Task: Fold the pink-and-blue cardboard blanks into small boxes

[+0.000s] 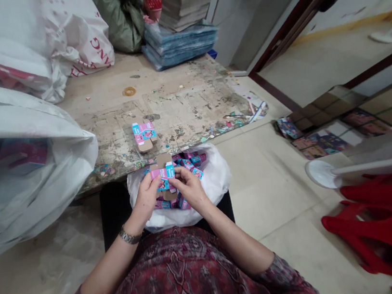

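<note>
Both hands hold a small pink and blue printed carton (166,172) whose brown cardboard flaps stick out at top and bottom. My left hand (146,193) pinches its left edge, and my right hand (189,185) grips the right edge. Beneath them, on my lap, an open white plastic bag (217,173) contains several pink and blue boxes (193,161). Another carton with unfolded flaps (144,134) lies on the worn wooden table (104,116), near its front edge.
Large white sacks (31,119) crowd the left side. At the table's back are a green bag (122,16), a blue plastic-wrapped stack (178,45) and a roll of tape (129,91). Red stools (382,228) and cardboard boxes (336,107) stand at the right.
</note>
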Action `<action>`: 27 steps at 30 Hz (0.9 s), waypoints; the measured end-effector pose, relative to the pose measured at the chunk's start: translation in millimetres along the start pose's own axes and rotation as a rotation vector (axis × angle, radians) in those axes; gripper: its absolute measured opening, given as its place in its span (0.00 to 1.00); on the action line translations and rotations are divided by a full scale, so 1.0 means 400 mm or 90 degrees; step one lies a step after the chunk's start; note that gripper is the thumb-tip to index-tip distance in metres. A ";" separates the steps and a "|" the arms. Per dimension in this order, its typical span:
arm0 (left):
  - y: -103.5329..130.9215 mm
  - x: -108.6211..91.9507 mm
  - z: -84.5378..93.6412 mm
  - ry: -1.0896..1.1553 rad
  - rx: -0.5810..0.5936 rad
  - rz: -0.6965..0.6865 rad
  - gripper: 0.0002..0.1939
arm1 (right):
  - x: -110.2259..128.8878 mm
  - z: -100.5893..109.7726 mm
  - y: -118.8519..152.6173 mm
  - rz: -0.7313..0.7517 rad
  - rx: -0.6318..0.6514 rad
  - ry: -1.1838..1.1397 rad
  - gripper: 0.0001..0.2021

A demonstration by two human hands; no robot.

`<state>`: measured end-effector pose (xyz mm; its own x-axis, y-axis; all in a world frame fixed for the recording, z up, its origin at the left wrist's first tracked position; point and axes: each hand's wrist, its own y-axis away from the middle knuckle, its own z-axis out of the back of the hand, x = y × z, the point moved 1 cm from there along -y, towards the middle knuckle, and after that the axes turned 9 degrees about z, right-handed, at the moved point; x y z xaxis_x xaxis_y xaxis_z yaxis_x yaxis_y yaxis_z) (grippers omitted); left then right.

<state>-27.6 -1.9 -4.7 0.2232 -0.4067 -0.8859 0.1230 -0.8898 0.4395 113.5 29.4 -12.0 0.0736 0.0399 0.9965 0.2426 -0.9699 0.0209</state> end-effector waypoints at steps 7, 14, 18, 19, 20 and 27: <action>-0.002 0.011 0.005 -0.092 0.050 -0.010 0.16 | 0.003 0.010 0.000 0.009 -0.035 0.003 0.13; 0.008 -0.006 -0.012 -0.091 0.046 -0.003 0.28 | 0.013 0.014 -0.003 0.007 -0.017 0.013 0.11; 0.005 -0.006 -0.016 -0.109 0.055 -0.001 0.31 | 0.011 0.011 0.008 0.010 0.016 0.036 0.10; 0.004 -0.006 -0.016 -0.120 0.053 -0.013 0.31 | 0.009 0.011 0.011 0.006 0.023 0.046 0.10; 0.003 -0.008 -0.015 -0.135 0.046 -0.027 0.30 | 0.009 0.012 0.014 0.001 0.032 0.055 0.11; 0.008 -0.022 -0.001 -0.047 0.143 0.094 0.23 | 0.011 0.027 0.024 0.044 0.089 0.102 0.13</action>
<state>-28.8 -1.0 4.7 0.1514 -0.5422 -0.8265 -0.1247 -0.8400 0.5281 126.8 22.8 -8.1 -0.0564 -0.0754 0.9956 0.3747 -0.9259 -0.0489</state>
